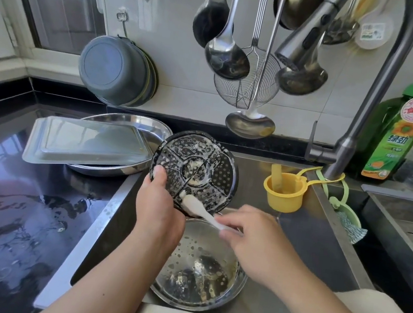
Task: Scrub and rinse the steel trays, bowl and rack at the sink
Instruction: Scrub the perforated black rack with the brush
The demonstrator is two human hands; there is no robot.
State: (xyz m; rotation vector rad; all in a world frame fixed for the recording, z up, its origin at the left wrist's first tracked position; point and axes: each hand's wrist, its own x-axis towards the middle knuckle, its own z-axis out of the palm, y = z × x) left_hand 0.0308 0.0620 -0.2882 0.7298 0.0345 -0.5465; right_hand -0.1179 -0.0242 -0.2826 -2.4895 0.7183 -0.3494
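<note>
My left hand (158, 197) grips the lower left rim of a round perforated steamer rack (195, 169), dark and foamy, held tilted over the sink. My right hand (247, 235) pinches the handle of a white brush (197, 206), whose bristles touch the rack's lower edge. Below both hands a steel bowl (200, 269) sits in the sink with soapy drops inside. On the counter to the left, a rectangular steel tray (87, 143) lies upside down across a round steel tray (156, 125).
The faucet head (300, 47) hangs above the sink among ladles and a wire skimmer (244, 87). A yellow cup (284, 191) hangs at the sink's right rim, near a green detergent bottle (394, 135). The black counter (15, 209) at left is wet.
</note>
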